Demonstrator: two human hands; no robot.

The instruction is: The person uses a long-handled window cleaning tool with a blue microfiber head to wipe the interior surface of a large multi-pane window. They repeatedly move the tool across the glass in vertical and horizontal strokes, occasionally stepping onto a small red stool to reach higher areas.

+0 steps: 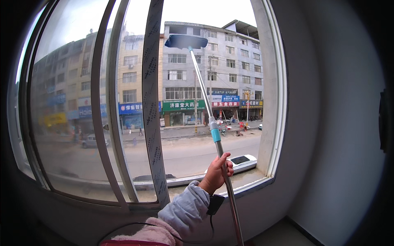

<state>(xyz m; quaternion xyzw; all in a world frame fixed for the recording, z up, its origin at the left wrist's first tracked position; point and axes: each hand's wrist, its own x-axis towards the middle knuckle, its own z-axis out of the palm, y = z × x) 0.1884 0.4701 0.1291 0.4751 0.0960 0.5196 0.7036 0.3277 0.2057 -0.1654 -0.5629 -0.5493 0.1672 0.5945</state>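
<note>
My left hand (217, 172) is closed round the metal telescopic pole (229, 190) of a long-handled cleaning tool. The pole slants up and a little left through the open right part of the window, past a turquoise collar (216, 134). At its top end is a wide head with a dark blue cloth cover (187, 41), seen against the building across the street. The pole's lower end runs out of view at the bottom. A black device with a cable (215, 204) sits at my left wrist. My right hand is out of view.
Sliding glass panes (70, 117) in metal frames stand at the left, with a film-covered upright (152, 101) beside the opening. A white object with a dark panel (241, 161) lies on the outer ledge. A plain wall (344, 123) is at the right.
</note>
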